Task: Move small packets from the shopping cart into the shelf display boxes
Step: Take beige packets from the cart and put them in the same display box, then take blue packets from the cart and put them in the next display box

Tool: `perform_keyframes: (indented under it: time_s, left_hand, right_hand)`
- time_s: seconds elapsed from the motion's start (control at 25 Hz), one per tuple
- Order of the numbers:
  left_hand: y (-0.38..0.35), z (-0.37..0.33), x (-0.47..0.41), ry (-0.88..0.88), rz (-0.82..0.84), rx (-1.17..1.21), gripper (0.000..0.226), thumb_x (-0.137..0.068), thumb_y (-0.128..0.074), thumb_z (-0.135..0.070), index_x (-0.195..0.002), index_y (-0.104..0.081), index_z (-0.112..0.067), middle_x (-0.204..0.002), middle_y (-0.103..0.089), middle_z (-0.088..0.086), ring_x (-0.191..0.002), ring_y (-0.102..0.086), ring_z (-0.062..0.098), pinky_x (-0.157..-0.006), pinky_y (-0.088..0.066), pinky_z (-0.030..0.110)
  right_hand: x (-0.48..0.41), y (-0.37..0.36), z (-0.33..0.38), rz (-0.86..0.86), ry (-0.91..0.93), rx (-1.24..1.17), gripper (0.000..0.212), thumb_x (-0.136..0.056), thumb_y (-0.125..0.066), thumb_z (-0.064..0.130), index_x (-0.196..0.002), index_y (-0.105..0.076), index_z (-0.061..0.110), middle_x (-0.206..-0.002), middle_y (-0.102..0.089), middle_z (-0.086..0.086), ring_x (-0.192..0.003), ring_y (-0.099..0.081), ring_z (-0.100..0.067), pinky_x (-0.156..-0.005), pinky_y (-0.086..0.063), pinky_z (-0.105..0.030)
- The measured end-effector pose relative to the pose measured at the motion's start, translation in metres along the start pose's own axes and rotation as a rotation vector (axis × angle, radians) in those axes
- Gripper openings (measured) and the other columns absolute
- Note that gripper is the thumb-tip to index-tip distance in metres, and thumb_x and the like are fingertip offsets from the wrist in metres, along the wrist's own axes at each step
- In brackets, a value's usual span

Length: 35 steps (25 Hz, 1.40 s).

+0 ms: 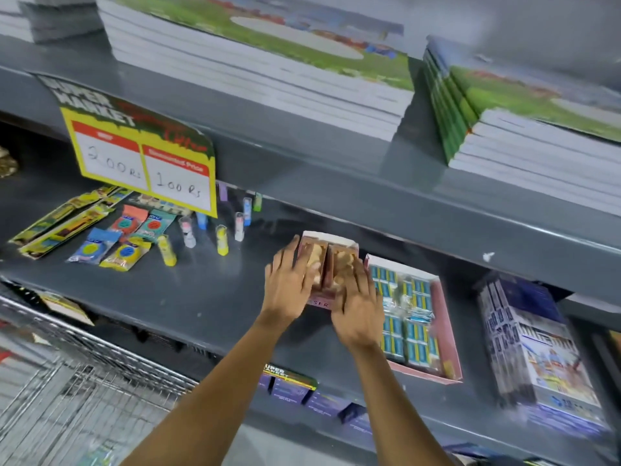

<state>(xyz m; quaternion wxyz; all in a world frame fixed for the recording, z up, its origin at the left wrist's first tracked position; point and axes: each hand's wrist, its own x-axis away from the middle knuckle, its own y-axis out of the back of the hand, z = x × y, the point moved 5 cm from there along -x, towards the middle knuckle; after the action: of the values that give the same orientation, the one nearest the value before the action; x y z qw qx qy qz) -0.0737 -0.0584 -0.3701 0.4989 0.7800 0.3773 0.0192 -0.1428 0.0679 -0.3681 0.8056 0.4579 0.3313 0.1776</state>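
Observation:
A small pink display box [327, 242] stands on the grey shelf [208, 297], filled with two rows of tan packets [341, 260]. My left hand [289, 284] lies flat against the box's left side and over its packets, fingers spread. On the right half of the same box my right hand [358, 304] presses down on the packets, fingers together and extended. To the right sits a larger pink display box [448, 331] packed with blue and yellow packets [416, 334]. The wire shopping cart [67, 381] is at the lower left.
Loose erasers, glue sticks and pencil packs [111, 237] lie at the shelf's left under a yellow price sign [144, 163]. A white-blue box stack [544, 358] stands at the right. Notebook stacks [255, 62] fill the shelf above. Purple boxes [295, 388] sit on the shelf below.

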Motion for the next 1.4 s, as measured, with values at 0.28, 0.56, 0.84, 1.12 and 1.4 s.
perform_keyframes:
  time_s: [0.28,0.56,0.84,1.12,1.4]
  left_hand:
    - [-0.016,0.006,0.011,-0.139,0.100,-0.102,0.054,-0.099,-0.006,-0.041,-0.136,-0.039,-0.020,-0.140,-0.048,0.006,-0.125,-0.045,0.022,-0.086,-0.027,0.032]
    - [-0.019,0.004,0.003,-0.157,0.113,-0.134,0.059,-0.098,-0.004,-0.044,-0.135,-0.043,-0.020,-0.141,-0.047,0.008,-0.129,-0.040,0.024,-0.091,-0.023,0.034]
    - [-0.016,0.003,0.002,-0.197,0.120,-0.155,0.054,-0.097,-0.012,-0.040,-0.138,-0.039,-0.017,-0.145,-0.041,0.009,-0.132,-0.037,0.026,-0.093,-0.041,0.046]
    - [0.069,0.057,0.024,-0.055,-0.132,-0.124,0.049,-0.096,-0.025,-0.034,-0.141,-0.029,-0.015,-0.149,-0.031,0.009,-0.137,-0.024,0.018,-0.096,-0.026,0.036]
    - [0.164,0.250,0.183,0.571,-0.393,-0.171,0.049,-0.098,-0.021,-0.036,-0.145,-0.018,-0.022,-0.155,-0.017,0.005,-0.140,-0.007,0.009,-0.105,-0.017,0.036]
  right_hand:
    - [-0.004,-0.010,-0.004,0.128,0.022,0.094,0.066,-0.088,-0.055,0.014,-0.144,-0.021,0.009,-0.149,-0.028,-0.016,-0.136,-0.023,-0.034,-0.106,-0.026,-0.049]
    - [-0.011,-0.017,-0.005,0.147,-0.003,0.133,0.061,-0.093,-0.048,0.014,-0.146,-0.017,0.012,-0.152,-0.020,-0.014,-0.139,-0.013,-0.032,-0.109,-0.018,-0.047]
    - [-0.015,-0.018,-0.008,0.098,0.017,0.087,0.061,-0.090,-0.056,0.011,-0.144,-0.028,0.013,-0.146,-0.034,-0.015,-0.134,-0.027,-0.038,-0.103,-0.029,-0.054]
    - [0.002,-0.016,0.072,-0.098,0.244,-0.098,0.045,-0.093,-0.034,0.026,-0.131,-0.047,0.008,-0.140,-0.043,-0.017,-0.127,-0.038,-0.035,-0.104,-0.027,-0.046]
    - [0.098,-0.097,0.256,0.103,0.586,-0.479,0.038,-0.092,-0.048,0.022,-0.127,-0.054,0.009,-0.136,-0.049,-0.017,-0.120,-0.046,-0.031,-0.096,-0.035,-0.039]
